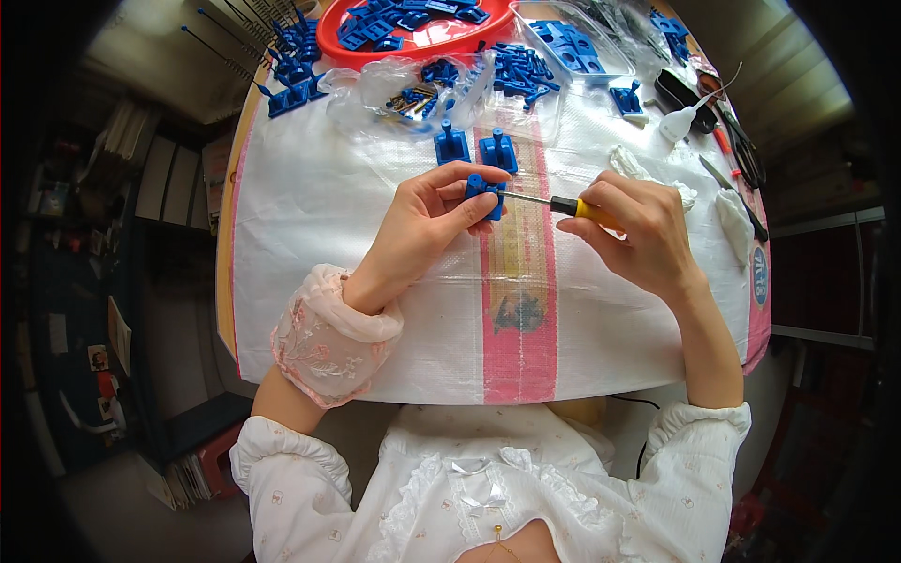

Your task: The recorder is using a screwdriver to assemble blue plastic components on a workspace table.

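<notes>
Between the thumb and fingers of my left hand (434, 214) is a small blue plastic part (483, 190), partly covered by the fingertips. My right hand (640, 225) grips a screwdriver by its yellow and black handle (593, 212). The metal shaft points left, and its tip meets the right side of the blue part; whether it sits in a screw is too small to tell. Just beyond my left hand, two similar blue assemblies (451, 144) stand side by side, each a square base with an upright post.
A white woven sheet (375, 347) covers the table. At the back are a red basin (328, 47) of blue parts, a plastic bag (361, 94) with small pieces, a clear tray (623, 66) and blue assemblies with springs (296, 94). Scissors (741, 155), a knife (741, 192) and a white squeeze bottle (678, 124) lie right.
</notes>
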`<action>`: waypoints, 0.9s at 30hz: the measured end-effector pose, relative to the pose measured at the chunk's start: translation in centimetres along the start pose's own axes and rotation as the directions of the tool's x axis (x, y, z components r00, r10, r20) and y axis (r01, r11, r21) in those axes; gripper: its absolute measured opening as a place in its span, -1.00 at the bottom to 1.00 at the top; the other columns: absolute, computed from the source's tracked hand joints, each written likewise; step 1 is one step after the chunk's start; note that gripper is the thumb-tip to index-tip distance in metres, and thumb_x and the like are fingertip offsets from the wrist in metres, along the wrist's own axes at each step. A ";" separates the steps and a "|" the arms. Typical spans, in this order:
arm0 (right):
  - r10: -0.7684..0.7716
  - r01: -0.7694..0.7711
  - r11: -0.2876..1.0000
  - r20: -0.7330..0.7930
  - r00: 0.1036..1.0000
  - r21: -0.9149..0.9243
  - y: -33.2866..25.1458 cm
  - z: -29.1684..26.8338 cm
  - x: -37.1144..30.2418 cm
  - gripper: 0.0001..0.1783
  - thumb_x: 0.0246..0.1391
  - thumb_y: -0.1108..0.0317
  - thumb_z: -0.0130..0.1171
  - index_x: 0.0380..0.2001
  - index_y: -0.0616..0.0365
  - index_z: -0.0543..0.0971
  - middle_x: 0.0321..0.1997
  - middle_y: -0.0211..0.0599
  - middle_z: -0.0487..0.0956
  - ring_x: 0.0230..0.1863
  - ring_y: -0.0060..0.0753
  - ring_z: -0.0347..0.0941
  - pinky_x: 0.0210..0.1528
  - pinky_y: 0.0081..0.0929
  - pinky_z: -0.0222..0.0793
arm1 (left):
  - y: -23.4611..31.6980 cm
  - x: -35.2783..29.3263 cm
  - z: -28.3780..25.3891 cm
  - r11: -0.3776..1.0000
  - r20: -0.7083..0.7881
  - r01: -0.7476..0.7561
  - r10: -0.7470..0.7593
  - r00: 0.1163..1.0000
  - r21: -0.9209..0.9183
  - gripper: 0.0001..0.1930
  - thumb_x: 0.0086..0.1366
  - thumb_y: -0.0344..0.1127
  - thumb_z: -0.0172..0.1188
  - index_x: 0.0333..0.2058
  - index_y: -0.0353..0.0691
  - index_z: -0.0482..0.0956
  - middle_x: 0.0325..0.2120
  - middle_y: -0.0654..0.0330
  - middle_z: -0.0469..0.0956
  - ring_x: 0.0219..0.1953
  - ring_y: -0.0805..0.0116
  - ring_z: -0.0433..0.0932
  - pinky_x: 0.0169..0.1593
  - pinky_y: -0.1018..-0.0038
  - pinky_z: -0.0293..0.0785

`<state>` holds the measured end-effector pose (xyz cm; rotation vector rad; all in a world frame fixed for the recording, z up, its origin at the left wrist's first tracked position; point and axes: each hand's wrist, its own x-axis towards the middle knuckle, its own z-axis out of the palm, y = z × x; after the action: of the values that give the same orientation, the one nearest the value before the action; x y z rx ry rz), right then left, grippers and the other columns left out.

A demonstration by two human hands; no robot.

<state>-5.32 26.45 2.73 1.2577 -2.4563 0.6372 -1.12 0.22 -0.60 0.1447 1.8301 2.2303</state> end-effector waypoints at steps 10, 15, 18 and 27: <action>0.028 -0.028 1.000 0.002 1.000 -0.003 -0.1 0.1 0.2 -0.64 0.13 0.13 0.31 -0.56 0.12 0.48 -0.59 -0.33 0.48 -0.64 -0.28 0.43 -0.55 -0.35 0.28 | 0.0 0.0 -0.1 1.000 0.021 -0.002 0.002 1.000 0.008 -0.71 0.38 -0.34 0.25 0.05 -0.21 0.59 -0.24 0.23 0.67 -0.18 0.59 0.60 -0.12 0.64 0.51; 0.036 -0.036 0.999 0.003 0.999 -0.011 -0.1 0.0 0.3 -0.64 0.12 0.12 0.31 -0.56 0.12 0.48 -0.60 -0.33 0.48 -0.63 -0.27 0.43 -0.55 -0.34 0.28 | -0.1 0.0 -0.1 1.000 0.022 0.004 -0.004 1.000 0.000 -0.71 0.38 -0.34 0.25 0.05 -0.21 0.59 -0.23 0.24 0.67 -0.18 0.59 0.61 -0.10 0.64 0.52; 0.037 -0.037 0.999 -0.002 0.999 -0.005 -0.1 0.0 0.3 -0.64 0.13 0.12 0.31 -0.57 0.12 0.48 -0.60 -0.33 0.47 -0.62 -0.27 0.43 -0.54 -0.33 0.29 | -0.1 0.0 -0.1 1.000 0.023 0.004 -0.004 1.000 0.008 -0.71 0.38 -0.34 0.25 0.05 -0.21 0.59 -0.23 0.23 0.67 -0.17 0.58 0.61 -0.09 0.64 0.52; 0.062 -0.060 0.998 0.063 0.996 -0.037 -0.2 0.0 0.1 -0.61 0.16 0.10 0.27 -0.58 0.12 0.47 -0.63 -0.32 0.46 -0.63 -0.25 0.42 -0.54 -0.32 0.29 | 0.0 0.0 -0.1 1.000 0.013 -0.006 0.006 1.000 -0.008 -0.71 0.38 -0.35 0.25 0.05 -0.23 0.59 -0.27 0.23 0.68 -0.21 0.60 0.59 -0.12 0.64 0.51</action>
<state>-5.23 26.29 2.86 1.2125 -2.5556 0.5748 -1.15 0.18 -0.63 0.1633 1.8160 2.2349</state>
